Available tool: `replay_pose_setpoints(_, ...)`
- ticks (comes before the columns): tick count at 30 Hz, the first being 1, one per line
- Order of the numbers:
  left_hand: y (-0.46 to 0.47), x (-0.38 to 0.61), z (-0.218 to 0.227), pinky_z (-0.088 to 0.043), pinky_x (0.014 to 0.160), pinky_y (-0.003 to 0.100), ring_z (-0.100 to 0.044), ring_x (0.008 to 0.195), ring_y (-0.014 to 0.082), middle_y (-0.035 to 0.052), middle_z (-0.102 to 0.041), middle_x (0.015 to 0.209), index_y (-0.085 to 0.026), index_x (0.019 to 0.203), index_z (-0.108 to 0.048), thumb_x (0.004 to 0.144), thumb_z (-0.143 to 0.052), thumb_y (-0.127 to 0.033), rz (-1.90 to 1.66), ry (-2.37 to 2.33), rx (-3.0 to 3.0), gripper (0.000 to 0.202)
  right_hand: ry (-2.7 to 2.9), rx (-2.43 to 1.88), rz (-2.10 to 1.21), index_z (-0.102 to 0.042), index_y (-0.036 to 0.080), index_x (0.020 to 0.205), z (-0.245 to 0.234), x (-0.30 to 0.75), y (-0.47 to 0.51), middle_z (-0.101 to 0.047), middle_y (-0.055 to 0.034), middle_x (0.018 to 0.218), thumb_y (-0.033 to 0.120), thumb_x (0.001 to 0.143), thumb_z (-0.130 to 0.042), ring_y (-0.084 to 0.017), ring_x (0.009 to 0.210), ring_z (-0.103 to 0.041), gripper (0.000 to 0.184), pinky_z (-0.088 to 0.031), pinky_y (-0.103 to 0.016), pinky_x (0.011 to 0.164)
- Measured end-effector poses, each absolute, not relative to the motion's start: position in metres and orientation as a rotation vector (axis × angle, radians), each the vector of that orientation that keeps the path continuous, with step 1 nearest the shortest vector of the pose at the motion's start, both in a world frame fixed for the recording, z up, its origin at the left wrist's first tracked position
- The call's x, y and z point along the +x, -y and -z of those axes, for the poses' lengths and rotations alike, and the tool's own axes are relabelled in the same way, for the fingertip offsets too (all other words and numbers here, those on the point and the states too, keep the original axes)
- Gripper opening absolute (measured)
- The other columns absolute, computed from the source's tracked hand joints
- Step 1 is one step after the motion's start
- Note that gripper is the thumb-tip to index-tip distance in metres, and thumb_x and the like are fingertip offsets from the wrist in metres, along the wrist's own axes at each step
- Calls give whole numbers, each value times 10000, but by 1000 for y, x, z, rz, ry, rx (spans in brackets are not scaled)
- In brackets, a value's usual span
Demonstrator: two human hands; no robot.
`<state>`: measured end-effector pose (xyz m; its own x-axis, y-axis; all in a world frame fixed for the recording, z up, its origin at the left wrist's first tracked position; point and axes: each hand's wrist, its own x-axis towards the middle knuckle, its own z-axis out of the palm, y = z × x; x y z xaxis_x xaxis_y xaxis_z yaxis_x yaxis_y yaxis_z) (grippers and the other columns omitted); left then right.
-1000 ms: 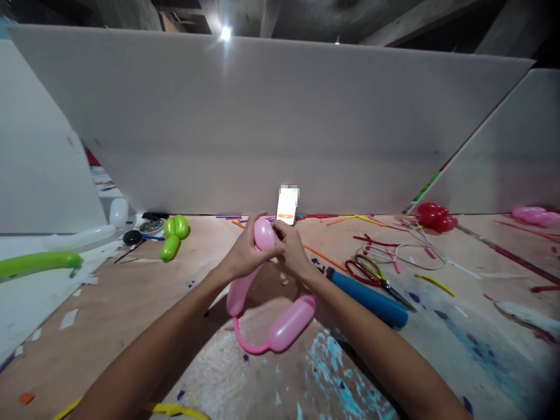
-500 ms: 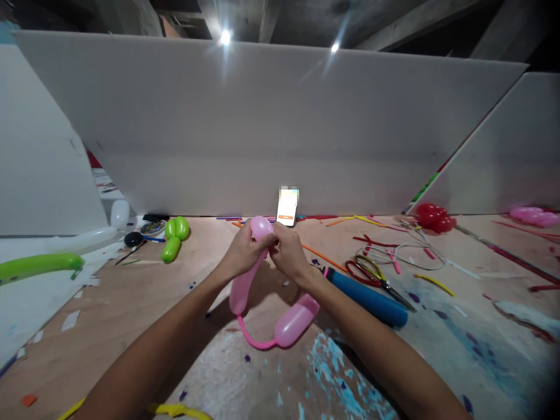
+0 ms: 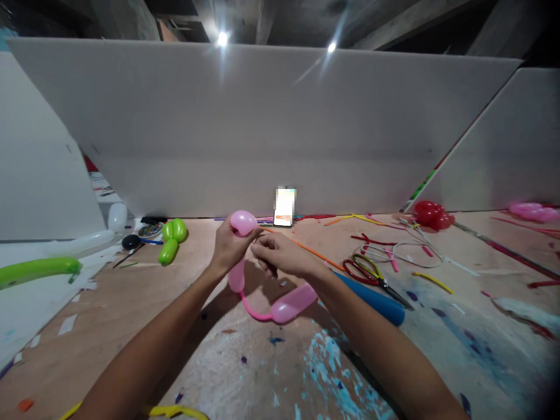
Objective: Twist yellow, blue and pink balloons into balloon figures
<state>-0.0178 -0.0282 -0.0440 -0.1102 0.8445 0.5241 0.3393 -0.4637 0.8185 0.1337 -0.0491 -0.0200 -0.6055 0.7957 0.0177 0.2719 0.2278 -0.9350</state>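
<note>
A long pink balloon (image 3: 294, 303) is held above the wooden table (image 3: 144, 303), bent into a U with a thin uninflated stretch at the bottom. My left hand (image 3: 230, 248) grips one inflated end, whose rounded tip sticks up above the fingers. My right hand (image 3: 280, 256) is closed and pinches the balloon right beside the left hand's fingers. The other inflated part hangs below my right wrist.
A phone (image 3: 284, 206) leans on the white board at the back. Scissors (image 3: 371, 275), a blue pump (image 3: 376, 298) and several uninflated balloon strips lie to the right. Green twisted balloons (image 3: 172, 236) and a long green balloon (image 3: 39, 269) lie left; red balloons (image 3: 431, 214) sit far right.
Both hands and the pink balloon have shifted slightly left. The balloon tip has swung left above my left hand, and my right hand has turned flatter beside it.
</note>
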Motion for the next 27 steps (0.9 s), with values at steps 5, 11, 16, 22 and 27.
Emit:
replay_pose_setpoints(5,29,-23,39,-388,509,228,-468,557,109,-26,-513,654,-159,811,-507,683,-666,-628,-1410,-1138,1673,512,1654,-704,-1636,-584,165,780,25,121,52,-644,-17,705,252,881,-528,-105,644,-615,145,-519,-260,661)
replay_pose_setpoints(11,31,-39,34,-456,681,301,-508,725,161,39,-556,823,-151,957,-528,788,-468,-719,-1122,-908,1778,596,1482,-758,-1601,-565,171,724,32,118,48,-641,-16,630,295,852,-544,-125,586,-619,180,-519,-301,658)
replay_pose_setpoints(16,29,-47,33,-461,716,299,-560,789,170,57,-606,953,-172,1108,-523,781,-642,-490,-957,-731,1631,472,1473,-784,-1470,-596,167,754,37,117,43,-630,-11,633,242,840,-515,-122,569,-603,140,-510,-288,629)
replay_pose_setpoints(22,32,-25,29,-439,639,264,-539,708,144,9,-559,803,-153,902,-509,704,-704,-484,-1434,-1287,1635,432,1854,-944,-761,-598,162,809,43,113,53,-636,-45,764,260,927,-419,-146,697,-574,236,-457,-300,686)
replay_pose_setpoints(27,30,-30,27,-439,658,285,-559,719,167,25,-609,788,-142,856,-592,718,-672,-508,-1301,-1409,1874,399,2119,-1012,163,-655,158,874,40,119,57,-598,-127,988,217,914,-446,-224,910,-493,221,-392,-359,802)
